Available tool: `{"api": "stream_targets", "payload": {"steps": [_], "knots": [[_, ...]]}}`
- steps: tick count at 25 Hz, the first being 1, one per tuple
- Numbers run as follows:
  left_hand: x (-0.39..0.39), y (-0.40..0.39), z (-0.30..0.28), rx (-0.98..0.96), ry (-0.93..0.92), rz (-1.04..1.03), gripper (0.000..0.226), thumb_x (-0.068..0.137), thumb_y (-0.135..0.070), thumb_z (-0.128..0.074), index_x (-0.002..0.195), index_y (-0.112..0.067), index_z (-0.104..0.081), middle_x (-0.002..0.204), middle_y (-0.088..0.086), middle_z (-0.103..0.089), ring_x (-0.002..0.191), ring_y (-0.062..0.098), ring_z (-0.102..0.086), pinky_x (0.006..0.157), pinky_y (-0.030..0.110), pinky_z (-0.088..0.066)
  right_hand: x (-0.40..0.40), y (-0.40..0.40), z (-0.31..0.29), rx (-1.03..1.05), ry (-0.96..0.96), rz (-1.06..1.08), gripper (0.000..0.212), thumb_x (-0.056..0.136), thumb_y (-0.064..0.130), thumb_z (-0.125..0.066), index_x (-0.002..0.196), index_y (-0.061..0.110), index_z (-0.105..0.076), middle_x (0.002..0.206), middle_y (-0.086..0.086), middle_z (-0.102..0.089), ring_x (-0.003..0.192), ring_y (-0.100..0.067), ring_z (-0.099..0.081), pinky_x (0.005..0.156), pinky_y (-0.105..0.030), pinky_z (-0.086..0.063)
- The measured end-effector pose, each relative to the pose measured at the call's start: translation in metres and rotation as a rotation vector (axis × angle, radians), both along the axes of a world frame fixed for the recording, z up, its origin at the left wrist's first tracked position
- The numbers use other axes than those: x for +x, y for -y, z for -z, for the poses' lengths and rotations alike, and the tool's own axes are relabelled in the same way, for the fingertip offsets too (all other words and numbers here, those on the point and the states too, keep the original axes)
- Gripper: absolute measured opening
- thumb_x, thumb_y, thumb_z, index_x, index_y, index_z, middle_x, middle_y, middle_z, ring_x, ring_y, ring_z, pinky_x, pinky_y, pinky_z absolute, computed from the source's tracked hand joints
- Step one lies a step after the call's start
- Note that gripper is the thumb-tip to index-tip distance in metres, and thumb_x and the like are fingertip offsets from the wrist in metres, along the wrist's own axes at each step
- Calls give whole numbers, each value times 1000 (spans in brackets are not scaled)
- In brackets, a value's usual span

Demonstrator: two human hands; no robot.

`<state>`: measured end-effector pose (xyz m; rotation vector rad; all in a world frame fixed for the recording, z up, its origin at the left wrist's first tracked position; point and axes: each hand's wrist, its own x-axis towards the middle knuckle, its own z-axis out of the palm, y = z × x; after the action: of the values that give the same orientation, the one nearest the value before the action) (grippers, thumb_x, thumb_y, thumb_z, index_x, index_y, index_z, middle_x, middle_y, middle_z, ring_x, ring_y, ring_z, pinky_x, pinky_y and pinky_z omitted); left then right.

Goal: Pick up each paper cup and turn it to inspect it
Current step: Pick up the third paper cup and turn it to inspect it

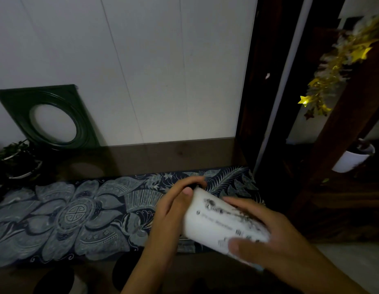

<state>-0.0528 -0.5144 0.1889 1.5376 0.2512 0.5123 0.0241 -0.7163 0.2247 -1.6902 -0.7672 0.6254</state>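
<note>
White paper cup [222, 221] lies tilted, base toward ten o'clock, gripped by both hands, left hand [173, 211] and right hand [267, 236], above the patterned counter [67, 219].

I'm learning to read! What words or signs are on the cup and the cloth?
Cup, held by both hands: a line of small grey print and little marks, all too blurred to read.
Cloth: no words; a round ornamental emblem amid the flower pattern.
Nothing else shows text.
</note>
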Motion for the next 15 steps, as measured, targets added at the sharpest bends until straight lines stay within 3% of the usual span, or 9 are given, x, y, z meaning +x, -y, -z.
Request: {"api": "stream_targets", "payload": {"steps": [2, 3, 4, 5, 7, 9, 10, 12, 15], "knots": [[-3, -2, -5, 40, 44, 23, 40, 90, -52, -50, 114, -30, -74, 124, 0, -73, 103, 24, -71, 82, 45, -61, -6, 10, 7, 33, -479, 20, 105, 37, 77, -81, 129, 33, -57, 121, -9, -71, 69, -12, -75, 56, -25, -58], [-3, -2, -6, 51, 55, 25, 40, 91, -51, -50, 113, -29, -74, 124, 0, -73, 105, 24, -70, 84, 46, -60, -5, 7, 9, 27, -550, -40, 114, 32, 82, -78, 129, 25, -58, 121, -18, -69, 66, -11, -75, 55, -24, -54], [-2, -3, -7, 49, 52, 18, 39, 90, -51, -51, 111, -28, -75, 122, 0, -74, 105, 24, -70, 85, 47, -59, 0, 3, 12, 78, -532, -121, 103, 37, 78, -80, 126, 31, -60, 120, -13, -71, 76, -16, -76, 59, -26, -54], [0, -3, -7, 33, 37, 2, 39, 88, -51, -52, 107, -28, -77, 119, 1, -75, 103, 26, -71, 84, 50, -59, 2, -5, 9, 103, -439, -101, 81, 48, 70, -82, 122, 46, -59, 122, 2, -70, 91, -18, -74, 66, -26, -57], [2, -4, -5, -43, -7, -41, 40, 80, -55, -55, 99, -28, -79, 111, 2, -77, 98, 29, -72, 80, 50, -60, 2, -6, 6, -79, 205, -205, 71, 62, 67, -71, 124, 72, -36, 133, 34, -48, 109, -1, -62, 76, -17, -56], [4, -5, -3, -91, -19, -63, 43, 77, -56, -56, 99, -28, -79, 110, 3, -78, 99, 28, -73, 80, 48, -60, 7, -6, 11, -228, 627, -84, 80, 66, 70, -58, 138, 63, -22, 137, 35, -31, 108, 6, -54, 75, -10, -52], [4, -5, -3, -83, -11, -60, 43, 78, -56, -55, 101, -28, -79, 112, 3, -77, 101, 27, -72, 83, 49, -59, 6, -6, 11, -212, 617, -34, 80, 66, 69, -59, 137, 63, -23, 135, 34, -34, 108, 6, -55, 74, -8, -52], [2, -6, -5, -45, 10, -24, 40, 83, -53, -54, 108, -31, -76, 119, 2, -75, 106, 28, -71, 87, 56, -59, 2, -9, -5, -56, 108, 10, 68, 62, 62, -72, 118, 76, -36, 124, 35, -51, 102, 5, -62, 66, -8, -53], [-1, -6, -7, 49, 41, 14, 41, 88, -52, -52, 117, -31, -72, 124, -2, -72, 107, 26, -70, 83, 54, -60, 11, -5, -5, 74, -468, 72, 36, 67, 50, -83, 100, 49, -69, 97, 5, -76, 60, -20, -70, 41, -23, -50]]}}
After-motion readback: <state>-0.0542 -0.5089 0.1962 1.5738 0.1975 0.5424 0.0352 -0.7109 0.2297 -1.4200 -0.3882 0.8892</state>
